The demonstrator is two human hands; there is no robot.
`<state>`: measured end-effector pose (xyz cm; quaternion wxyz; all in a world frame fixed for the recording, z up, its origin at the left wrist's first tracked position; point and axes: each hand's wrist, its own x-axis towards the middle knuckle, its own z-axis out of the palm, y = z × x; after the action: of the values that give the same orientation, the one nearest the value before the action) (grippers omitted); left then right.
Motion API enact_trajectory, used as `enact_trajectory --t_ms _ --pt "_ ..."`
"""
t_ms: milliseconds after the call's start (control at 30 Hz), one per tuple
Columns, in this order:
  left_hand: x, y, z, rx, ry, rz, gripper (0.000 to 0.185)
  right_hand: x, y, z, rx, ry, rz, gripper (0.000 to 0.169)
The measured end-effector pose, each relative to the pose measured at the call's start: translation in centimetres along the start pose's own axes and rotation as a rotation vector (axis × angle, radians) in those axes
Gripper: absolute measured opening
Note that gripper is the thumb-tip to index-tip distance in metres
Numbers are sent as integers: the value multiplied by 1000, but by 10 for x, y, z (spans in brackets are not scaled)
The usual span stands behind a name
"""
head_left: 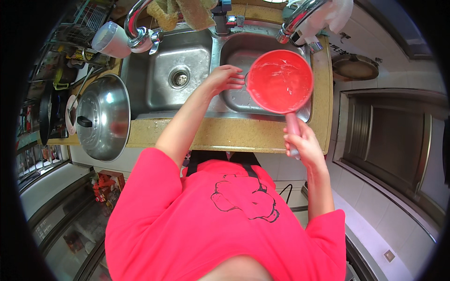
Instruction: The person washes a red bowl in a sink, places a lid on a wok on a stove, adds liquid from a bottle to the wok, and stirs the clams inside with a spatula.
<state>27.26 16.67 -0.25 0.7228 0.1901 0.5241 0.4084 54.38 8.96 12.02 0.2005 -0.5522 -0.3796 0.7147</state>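
My right hand (304,142) grips the handle of a red plastic water ladle (281,80), which is held over the right basin (233,52) of a steel double sink. Shiny streaks show inside the ladle, and it looks to hold clear water. Just left of its rim, my left hand (226,80) hovers above the divider between the basins, fingers apart and holding nothing. Whether its fingertips touch the rim is hard to tell. The left basin (197,52) shows its round drain strainer (180,78).
Chrome faucets rise behind the left basin (133,21) and the right one (290,30). A steel pot lid (105,116) with a black knob leans at the counter's left, near a white container (111,40). Cloths (182,14) hang behind. The counter's front edge (218,135) runs before me.
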Motion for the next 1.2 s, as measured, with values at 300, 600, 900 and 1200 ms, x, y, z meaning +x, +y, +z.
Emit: enact_trajectory --t_ms 300,600,900,1200 --pt "107 -73 32 77 41 -257 12 -18 -2 -11 -78 222 -26 62" --pt "131 -101 10 392 -52 -144 10 2 9 -2 121 183 6 44" --pt "105 -47 -11 926 137 133 25 -9 -13 -5 336 179 -67 47" --pt "73 -93 0 767 -115 -243 27 -37 -9 -21 269 303 -93 38"
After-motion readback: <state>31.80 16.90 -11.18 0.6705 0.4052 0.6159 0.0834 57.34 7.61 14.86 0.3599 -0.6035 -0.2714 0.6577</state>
